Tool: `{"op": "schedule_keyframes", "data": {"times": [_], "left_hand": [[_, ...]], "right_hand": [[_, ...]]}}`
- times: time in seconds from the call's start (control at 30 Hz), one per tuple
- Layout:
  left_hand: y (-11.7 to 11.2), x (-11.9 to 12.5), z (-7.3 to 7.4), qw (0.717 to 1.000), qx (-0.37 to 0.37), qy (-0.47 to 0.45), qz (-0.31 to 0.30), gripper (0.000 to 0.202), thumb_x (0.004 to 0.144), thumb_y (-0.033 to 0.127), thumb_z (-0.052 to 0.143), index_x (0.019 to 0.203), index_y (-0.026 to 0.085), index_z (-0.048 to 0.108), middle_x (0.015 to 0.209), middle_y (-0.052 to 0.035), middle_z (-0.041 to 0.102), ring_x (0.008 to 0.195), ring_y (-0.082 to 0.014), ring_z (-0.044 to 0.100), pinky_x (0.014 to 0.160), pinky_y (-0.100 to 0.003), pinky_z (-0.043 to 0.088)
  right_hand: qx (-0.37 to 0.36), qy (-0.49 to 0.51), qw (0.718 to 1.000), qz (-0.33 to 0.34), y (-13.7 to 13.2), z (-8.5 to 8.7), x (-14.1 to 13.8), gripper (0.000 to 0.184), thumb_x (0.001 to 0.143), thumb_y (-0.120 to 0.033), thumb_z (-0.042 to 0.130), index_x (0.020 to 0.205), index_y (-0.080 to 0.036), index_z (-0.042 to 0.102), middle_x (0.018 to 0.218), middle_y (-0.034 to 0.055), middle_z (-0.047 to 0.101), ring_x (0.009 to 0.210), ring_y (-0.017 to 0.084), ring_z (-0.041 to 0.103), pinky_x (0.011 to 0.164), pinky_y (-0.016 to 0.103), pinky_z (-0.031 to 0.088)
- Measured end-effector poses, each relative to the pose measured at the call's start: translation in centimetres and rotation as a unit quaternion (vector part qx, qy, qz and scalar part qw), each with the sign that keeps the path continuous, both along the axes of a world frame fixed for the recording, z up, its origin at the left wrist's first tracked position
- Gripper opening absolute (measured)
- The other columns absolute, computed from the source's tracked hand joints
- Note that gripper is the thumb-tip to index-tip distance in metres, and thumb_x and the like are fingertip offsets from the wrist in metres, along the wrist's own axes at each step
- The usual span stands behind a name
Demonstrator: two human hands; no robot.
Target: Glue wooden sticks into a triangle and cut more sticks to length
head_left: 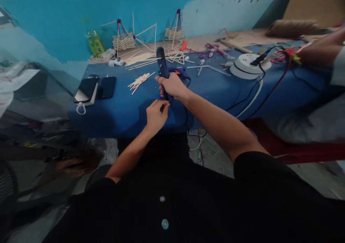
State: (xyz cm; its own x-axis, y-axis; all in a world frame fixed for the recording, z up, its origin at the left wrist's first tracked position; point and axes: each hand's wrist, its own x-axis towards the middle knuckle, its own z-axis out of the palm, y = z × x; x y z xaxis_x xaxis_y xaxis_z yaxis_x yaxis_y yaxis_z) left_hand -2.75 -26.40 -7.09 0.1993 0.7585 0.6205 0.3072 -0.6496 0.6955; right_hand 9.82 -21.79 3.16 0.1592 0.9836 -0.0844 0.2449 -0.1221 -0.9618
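Note:
My right hand (174,86) is wrapped round a long, dark tool with small bright rivets (162,61), whose exact kind I cannot make out. The tool stands roughly upright over the blue tabletop (121,117). Just below its lower end, my left hand (157,116) is closed in a pinch, its fingertips near the tool; whatever they hold is too small or hidden. Behind my right hand lies a blue glue gun with an orange trigger (179,73), partly covered. A small pile of short wooden sticks (140,81) rests left of the tool.
Two phones (85,89) (107,87) lie at the left. Along the wall stand stick structures (123,43) and a green-labelled bottle (95,43). A round white power strip (249,66) trails cables at the right, near another person's arm (320,52).

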Motion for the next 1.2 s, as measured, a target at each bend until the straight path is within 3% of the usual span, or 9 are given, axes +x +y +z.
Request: {"op": "schedule_keyframes", "data": {"times": [0.1,0.2,0.27,0.33,0.43,0.6,0.77,1.03,1.2], "left_hand": [[-0.4,0.0,0.0,0.999,-0.033,0.01,0.002,0.012,0.096,0.018,0.075,0.092,0.028,0.08,0.092,-0.0032,0.084,0.078,-0.0209,0.078,0.077,-0.038,0.067],[-0.5,-1.5,1.1,0.999,-0.004,0.039,0.022,0.01,0.096,0.023,0.072,0.092,0.028,0.08,0.089,-0.0037,0.083,0.077,-0.022,0.076,0.076,-0.039,0.066],[-0.3,-3.2,2.5,0.993,0.049,0.061,0.09,0.01,0.099,0.03,0.071,0.101,0.028,0.081,0.098,-0.0079,0.083,0.094,-0.0274,0.078,0.09,-0.046,0.066],[0.4,-4.9,4.2,0.979,0.083,0.083,0.169,0.023,0.101,0.038,0.071,0.12,0.028,0.081,0.125,-0.0147,0.082,0.124,-0.0352,0.073,0.112,-0.055,0.058],[2.3,-6.5,5.9,0.971,0.059,0.15,0.177,0.039,0.107,0.044,0.063,0.139,0.024,0.074,0.151,-0.0182,0.073,0.145,-0.039,0.062,0.124,-0.057,0.048],[6.3,-6.1,5.8,0.953,-0.025,0.271,0.129,0.034,0.113,0.028,0.046,0.121,0.023,0.078,0.13,-0.0148,0.082,0.124,-0.0332,0.074,0.11,-0.046,0.054],[8.4,-5.6,5.3,0.941,-0.031,0.311,0.129,0.034,0.114,0.028,0.045,0.108,0.022,0.079,0.116,-0.0152,0.084,0.111,-0.0323,0.076,0.101,-0.043,0.055],[7.8,-6.2,5.8,0.931,-0.038,0.325,0.159,0.033,0.115,0.029,0.047,0.107,0.021,0.079,0.117,-0.0151,0.085,0.106,-0.0307,0.077,0.092,-0.039,0.054],[7.0,-7.2,6.6,0.934,-0.087,0.273,0.212,0.031,0.119,0.032,0.045,0.118,0.025,0.074,0.111,-0.0112,0.084,0.097,-0.0285,0.076,0.082,-0.036,0.048]], "right_hand": [[-0.004,-0.062,0.998,0.016,-0.2,0.3,0.1,0.03,0.112,-0.035,0.062,0.086,-0.021,0.055,0.073,0.0035,0.063,0.059,0.015,0.06,0.057,0.03,0.059],[-0.023,-0.18,0.982,0.044,-1.0,0.8,0.2,0.035,0.112,-0.038,0.063,0.082,-0.019,0.06,0.073,0.009,0.066,0.063,0.021,0.067,0.065,0.036,0.063],[-0.038,-0.247,0.966,0.063,-1.9,1.2,0.2,0.039,0.112,-0.04,0.063,0.081,-0.017,0.064,0.071,0.0115,0.067,0.066,0.023,0.07,0.071,0.039,0.065],[-0.054,-0.281,0.955,0.082,-2.9,1.5,0.2,0.042,0.113,-0.041,0.061,0.08,-0.016,0.066,0.068,0.0123,0.067,0.066,0.022,0.069,0.072,0.038,0.066],[-0.079,-0.295,0.947,0.103,-3.8,1.5,0.0,0.04,0.111,-0.041,0.066,0.081,-0.015,0.067,0.065,0.0114,0.066,0.062,0.02,0.068,0.068,0.035,0.064],[-0.11,-0.286,0.945,0.112,-2.7,1.2,-0.3,0.033,0.104,-0.039,0.078,0.085,-0.015,0.068,0.067,0.0109,0.068,0.057,0.022,0.068,0.057,0.035,0.061],[-0.17,-0.257,0.943,0.126,-1.0,1.6,-0.5,0.027,0.104,-0.033,0.075,0.085,-0.017,0.065,0.066,0.0056,0.065,0.052,0.018,0.063,0.051,0.033,0.056],[-0.185,-0.332,0.913,0.149,0.1,2.0,-1.0,0.039,0.104,-0.037,0.075,0.072,-0.018,0.064,0.061,0.0064,0.061,0.05,0.017,0.058,0.047,0.031,0.045],[-0.186,-0.252,0.939,0.14,-0.4,1.4,0.3,0.036,0.1,-0.035,0.079,0.074,-0.019,0.06,0.062,0.0049,0.059,0.051,0.016,0.056,0.046,0.03,0.045]]}}
